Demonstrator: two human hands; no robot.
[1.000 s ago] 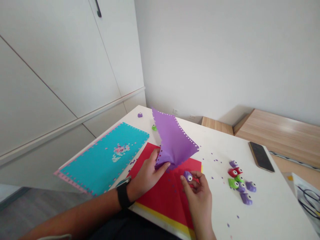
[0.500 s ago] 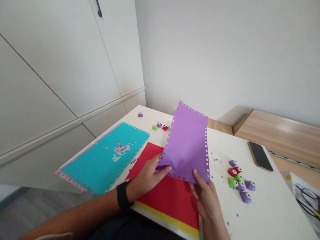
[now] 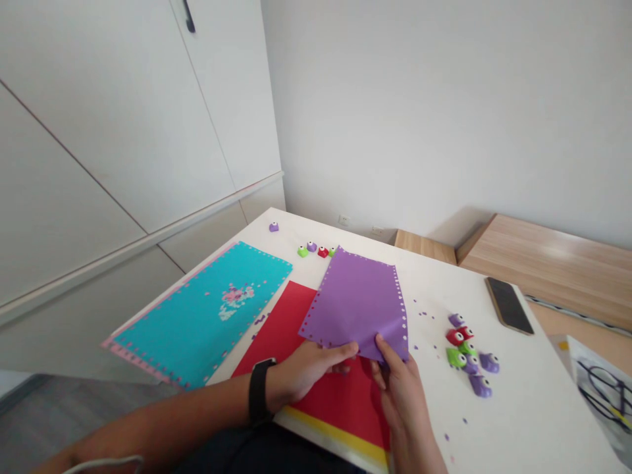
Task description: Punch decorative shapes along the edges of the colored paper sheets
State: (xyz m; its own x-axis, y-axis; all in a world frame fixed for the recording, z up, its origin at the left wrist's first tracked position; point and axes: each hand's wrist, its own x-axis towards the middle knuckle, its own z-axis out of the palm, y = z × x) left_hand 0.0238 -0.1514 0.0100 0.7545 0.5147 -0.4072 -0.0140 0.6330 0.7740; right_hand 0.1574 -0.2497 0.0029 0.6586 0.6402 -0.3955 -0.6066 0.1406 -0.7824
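Note:
A purple sheet of paper (image 3: 363, 296) with small holes punched along its edges is held tilted above a red sheet (image 3: 276, 322). My right hand (image 3: 402, 388) pinches its near edge towards the right corner, thumb on top and fingers beneath. My left hand (image 3: 316, 370), with a dark band on the wrist, is closed at the same edge further left, its thumb along the paper. The fingers under the sheet are partly hidden. A yellow sheet (image 3: 340, 431) shows beneath the red one.
Left lies a turquoise sheet (image 3: 197, 309) over a pink sheet (image 3: 111, 342), with paper bits (image 3: 236, 299) on top. Several small craft punches (image 3: 457, 359) are clustered right, others (image 3: 322, 252) at the back. A phone (image 3: 508, 306) lies near the right edge; purple scraps (image 3: 259, 318) are scattered about.
The purple sheet has come down from a steeper tilt to a flatter one, nearer the table. My left hand has moved right and slightly down along its near edge.

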